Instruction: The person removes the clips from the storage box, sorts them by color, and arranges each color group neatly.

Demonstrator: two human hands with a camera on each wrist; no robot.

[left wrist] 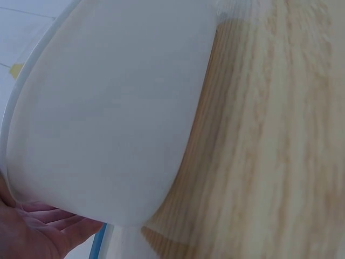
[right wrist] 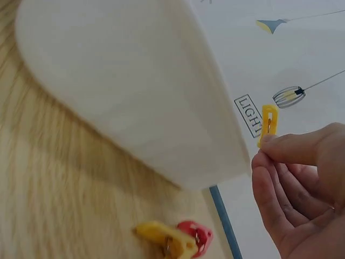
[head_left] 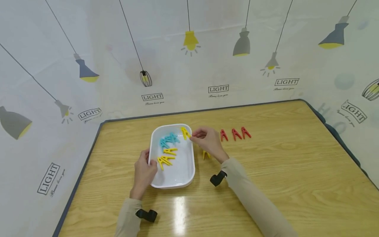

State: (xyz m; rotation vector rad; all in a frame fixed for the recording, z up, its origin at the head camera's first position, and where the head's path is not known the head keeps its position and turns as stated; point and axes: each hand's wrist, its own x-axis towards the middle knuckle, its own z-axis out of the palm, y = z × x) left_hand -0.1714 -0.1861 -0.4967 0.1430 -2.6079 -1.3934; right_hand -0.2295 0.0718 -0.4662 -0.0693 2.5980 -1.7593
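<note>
Hands point(head_left: 208, 141) hold yellow clothespin point(head_left: 185, 132) and tray point(head_left: 177, 177) edge, near end open.

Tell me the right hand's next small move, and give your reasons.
Probably release the pinched yellow clothespin into the white tray: in the head view, the right hand holds it at the tray's far right corner, the left hand grips the tray's left side, and other yellow clothespins lie inside.
</note>
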